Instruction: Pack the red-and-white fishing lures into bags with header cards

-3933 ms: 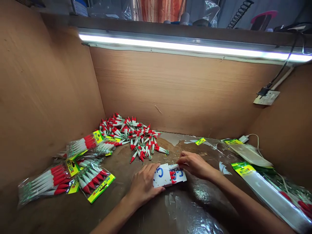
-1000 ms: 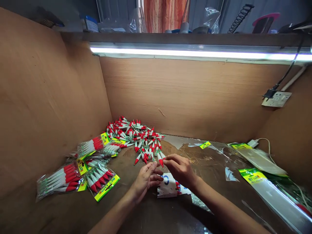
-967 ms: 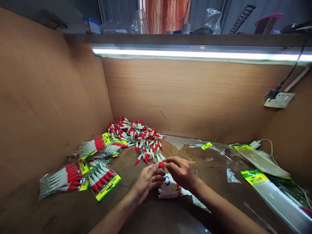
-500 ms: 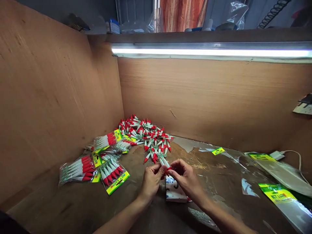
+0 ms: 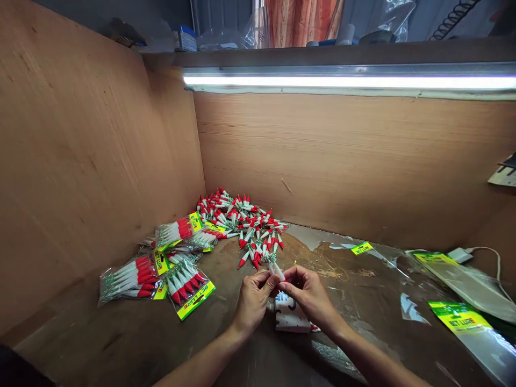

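Note:
My left hand [image 5: 252,301] and my right hand [image 5: 308,295] meet at the middle of the worktop, both pinched on a small red-and-white lure [image 5: 277,272] held between their fingertips. Just below them lies a white card [image 5: 288,317] with blue letters and a few red lure tips at its edge. A pile of loose red-and-white lures [image 5: 242,223] lies behind the hands against the back wall.
Several filled clear packets with yellow labels [image 5: 183,287] lie at the left. Unfilled clear bags with yellow headers [image 5: 459,322] lie at the right, beside a white plug and cable [image 5: 463,253]. Brown board walls enclose the worktop; a tube light [image 5: 346,81] runs overhead.
My hands left the white card, reached to the loose pile and took up one lure. They now hold it together above the card. The view swung left.

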`<action>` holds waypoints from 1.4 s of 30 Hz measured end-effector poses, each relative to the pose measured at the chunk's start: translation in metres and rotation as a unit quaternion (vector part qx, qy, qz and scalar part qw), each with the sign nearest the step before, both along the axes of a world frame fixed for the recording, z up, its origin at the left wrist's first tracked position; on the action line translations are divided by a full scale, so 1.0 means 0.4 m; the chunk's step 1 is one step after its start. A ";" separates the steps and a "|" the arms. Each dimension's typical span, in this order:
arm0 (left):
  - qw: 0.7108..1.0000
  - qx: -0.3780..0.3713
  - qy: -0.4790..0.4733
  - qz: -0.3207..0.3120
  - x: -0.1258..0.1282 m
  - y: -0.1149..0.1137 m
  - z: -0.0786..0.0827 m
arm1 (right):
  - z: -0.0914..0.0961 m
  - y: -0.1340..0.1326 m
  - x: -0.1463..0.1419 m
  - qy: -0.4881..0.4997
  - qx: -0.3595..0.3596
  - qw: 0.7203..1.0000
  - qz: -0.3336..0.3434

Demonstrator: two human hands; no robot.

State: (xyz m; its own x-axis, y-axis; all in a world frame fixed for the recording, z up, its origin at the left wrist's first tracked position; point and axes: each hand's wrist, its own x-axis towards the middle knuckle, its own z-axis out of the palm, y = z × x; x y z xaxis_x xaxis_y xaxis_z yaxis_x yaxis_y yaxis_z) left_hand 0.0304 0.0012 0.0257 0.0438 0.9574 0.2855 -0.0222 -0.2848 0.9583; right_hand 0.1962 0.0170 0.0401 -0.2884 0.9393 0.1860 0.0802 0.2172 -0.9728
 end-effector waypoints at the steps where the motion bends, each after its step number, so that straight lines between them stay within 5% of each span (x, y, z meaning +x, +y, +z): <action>1: 1.000 -0.003 -0.005 0.000 0.000 0.000 0.000 | 0.002 0.001 0.002 -0.005 0.001 1.000 0.001; 16: 0.997 -0.052 -0.049 0.009 -0.013 0.020 -0.009 | 0.032 -0.003 0.022 -0.088 0.062 0.993 -0.050; 22: 0.982 -0.071 0.174 0.032 -0.061 0.070 -0.003 | 0.040 0.035 0.037 0.023 -0.036 0.999 -0.028; 30: 0.931 -0.017 0.351 0.095 -0.146 0.074 0.050 | 0.098 0.099 0.150 0.030 -0.008 0.998 -0.054; 36: 0.853 0.190 0.483 -0.060 -0.062 0.000 0.043 | 0.046 0.071 0.255 -0.092 0.012 0.994 -0.063; 42: 0.827 0.225 0.496 -0.137 -0.033 -0.012 0.005 | -0.018 -0.011 0.346 -0.203 0.055 0.972 -0.099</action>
State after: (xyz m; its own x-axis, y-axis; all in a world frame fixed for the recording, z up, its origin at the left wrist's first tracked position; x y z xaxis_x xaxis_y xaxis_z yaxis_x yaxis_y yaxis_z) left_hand 0.0173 -0.0037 0.0278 0.6687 0.6785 0.3042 0.5880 -0.7329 0.3422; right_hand 0.3346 0.0127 0.0328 -0.1740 0.9647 0.1977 0.5048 0.2597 -0.8232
